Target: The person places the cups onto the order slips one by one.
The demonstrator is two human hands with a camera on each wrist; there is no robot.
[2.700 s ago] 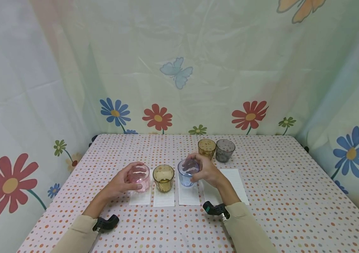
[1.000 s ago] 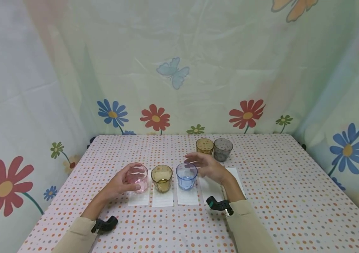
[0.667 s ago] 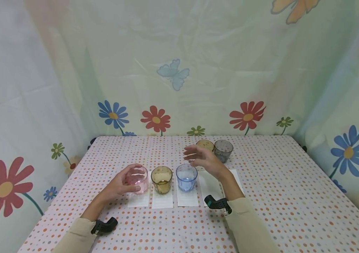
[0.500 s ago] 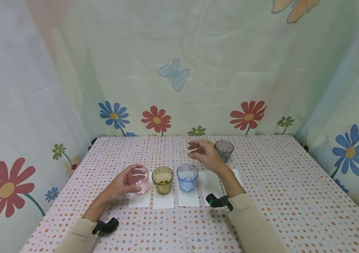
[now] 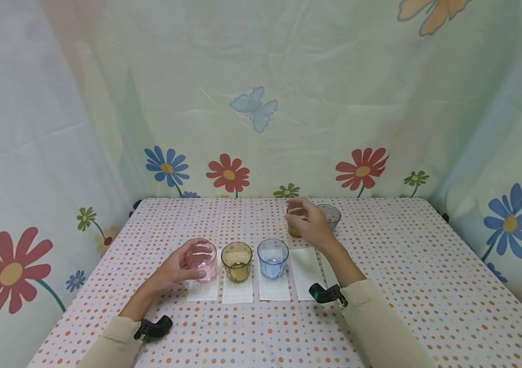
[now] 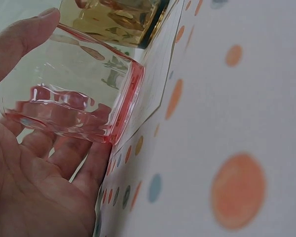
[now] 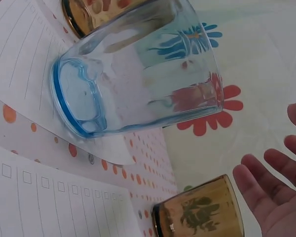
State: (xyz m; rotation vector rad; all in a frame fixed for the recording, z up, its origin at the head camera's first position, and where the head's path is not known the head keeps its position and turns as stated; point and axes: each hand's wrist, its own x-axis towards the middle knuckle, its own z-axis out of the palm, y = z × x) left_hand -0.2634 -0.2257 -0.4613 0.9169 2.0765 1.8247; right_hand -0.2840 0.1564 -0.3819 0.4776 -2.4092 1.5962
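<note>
Left hand (image 5: 173,268) grips pink glass tumbler (image 5: 207,261); right hand (image 5: 314,225) is loose, prob pickup stage, gotta curl round rear amber glass tumbler (image 7: 202,210).

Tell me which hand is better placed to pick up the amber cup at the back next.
Likely the right hand: its fingers are open close to the amber cup, while the left hand holds the pink cup farther away.
</note>
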